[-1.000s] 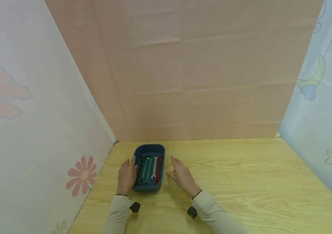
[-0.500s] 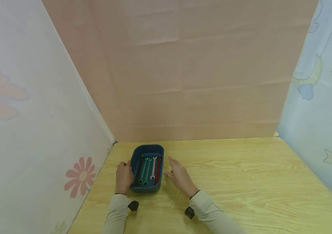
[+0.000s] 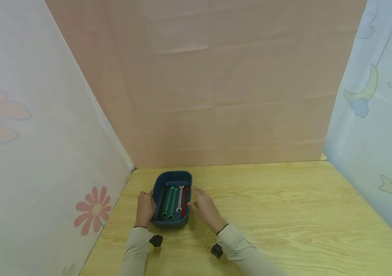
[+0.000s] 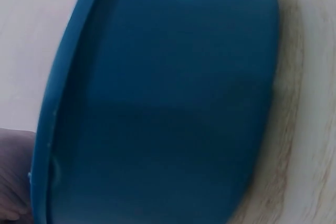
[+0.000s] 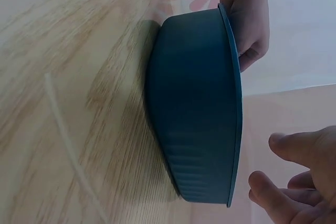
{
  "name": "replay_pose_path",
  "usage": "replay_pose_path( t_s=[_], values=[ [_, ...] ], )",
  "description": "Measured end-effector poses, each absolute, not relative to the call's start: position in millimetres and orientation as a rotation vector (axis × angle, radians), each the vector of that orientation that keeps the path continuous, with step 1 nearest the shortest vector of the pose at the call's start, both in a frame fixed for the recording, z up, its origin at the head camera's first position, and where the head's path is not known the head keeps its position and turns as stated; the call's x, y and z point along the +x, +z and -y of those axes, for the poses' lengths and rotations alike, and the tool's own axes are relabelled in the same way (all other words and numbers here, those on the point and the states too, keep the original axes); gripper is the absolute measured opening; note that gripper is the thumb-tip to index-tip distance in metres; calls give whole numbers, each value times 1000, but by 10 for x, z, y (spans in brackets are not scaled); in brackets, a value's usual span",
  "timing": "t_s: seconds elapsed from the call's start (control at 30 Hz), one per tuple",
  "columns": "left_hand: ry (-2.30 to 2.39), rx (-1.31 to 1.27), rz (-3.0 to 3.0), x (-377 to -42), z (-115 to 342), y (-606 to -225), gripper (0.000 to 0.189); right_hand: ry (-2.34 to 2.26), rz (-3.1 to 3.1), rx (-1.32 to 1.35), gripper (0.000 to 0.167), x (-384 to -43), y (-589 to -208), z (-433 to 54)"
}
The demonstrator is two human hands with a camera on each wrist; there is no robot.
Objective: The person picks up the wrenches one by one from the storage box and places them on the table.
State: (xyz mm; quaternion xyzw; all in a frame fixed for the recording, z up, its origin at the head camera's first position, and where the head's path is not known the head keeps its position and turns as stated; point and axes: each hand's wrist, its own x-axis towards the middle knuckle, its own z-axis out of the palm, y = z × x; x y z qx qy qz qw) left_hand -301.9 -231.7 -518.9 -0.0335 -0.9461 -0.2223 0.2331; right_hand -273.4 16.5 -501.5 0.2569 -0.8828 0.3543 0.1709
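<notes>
A dark blue plastic bin (image 3: 171,225) stands at the left of the table. Inside lie combination wrenches: two green ones (image 3: 172,205), a silver one (image 3: 180,199), a red one (image 3: 185,201) and a dark one (image 3: 163,199) along the left wall. My left hand (image 3: 145,209) grips the bin's left rim with bent fingers; in the right wrist view this hand (image 5: 249,19) sits at the rim's far side. Beside the right wall is my right hand (image 3: 205,209). Its thumb and fingers are spread apart, with fingertips (image 5: 260,182) near the rim in the right wrist view.
A thin pale strip (image 5: 68,140) lies on the wood-grain table (image 3: 285,214) in front of my right hand. A patterned white sheet (image 3: 54,161) closes off the left side, close to the bin. A pinkish-tan sheet (image 3: 216,96) hangs behind the table.
My left fingers have gone from lying along the bin's left rim to bending over it. My right hand has moved left, closer to the right wall. The view has shifted slightly.
</notes>
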Motion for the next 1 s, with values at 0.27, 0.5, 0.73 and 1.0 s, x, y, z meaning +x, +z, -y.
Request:
replay_pose_path(
  t_s=[0.27,0.5,0.73,1.0],
  values=[
    [-650,-125,2577,-3045,2343,-5162,34,866,2423,787,56,-2755,-4987,6],
    [-677,-156,2556,-3036,2371,-5169,34,839,2470,792,40,-2806,-4976,120],
    [-706,-140,2583,-3023,2366,-5192,35,851,2515,799,32,-2833,-5054,145],
    [-722,-130,2617,-3039,2359,-5167,35,771,2545,802,28,-2869,-5059,164]
  ],
)
